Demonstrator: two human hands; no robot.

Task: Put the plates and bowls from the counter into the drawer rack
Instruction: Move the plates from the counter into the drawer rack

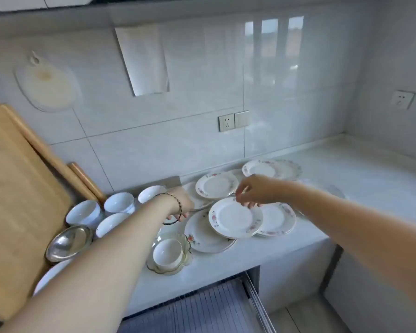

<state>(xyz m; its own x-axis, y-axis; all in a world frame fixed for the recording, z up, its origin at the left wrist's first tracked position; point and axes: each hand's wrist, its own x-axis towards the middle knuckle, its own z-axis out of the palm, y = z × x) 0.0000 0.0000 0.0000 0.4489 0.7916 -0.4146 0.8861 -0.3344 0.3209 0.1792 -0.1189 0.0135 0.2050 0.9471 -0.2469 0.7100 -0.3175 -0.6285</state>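
A pale, smooth stone-look counter [360, 179] runs along a glossy tiled wall [178, 145] into the right corner; its right half is bare, and all the crockery crowds the left half up to the front edge. Against the left side leans a big wooden board [17, 212] with two wooden rolling pins [82, 179] behind it, closing off that end. Below the counter's front edge the drawer rack [202, 308] stands pulled out, a grid of thin metal wires with a rail on its right, open from above.

The plates [234, 218] are round, white, glazed, with floral rims, lying flat and overlapping one another from the counter's middle back toward the wall. The white bowls [119, 203] sit upright in a cluster near the board, beside a shiny steel bowl [69, 241]. One small white bowl [167, 252] rests in a scalloped glass dish [183, 260] just at the front edge.

The right hand [255, 191] hovers over the far rim of the top plate, fingers loosely spread and pointing down, tips at or just above the rim, gripping nothing. The left hand [180, 203], bangle on its wrist, reaches down between bowls and plates; its fingers are mostly hidden, so I cannot tell their grip.
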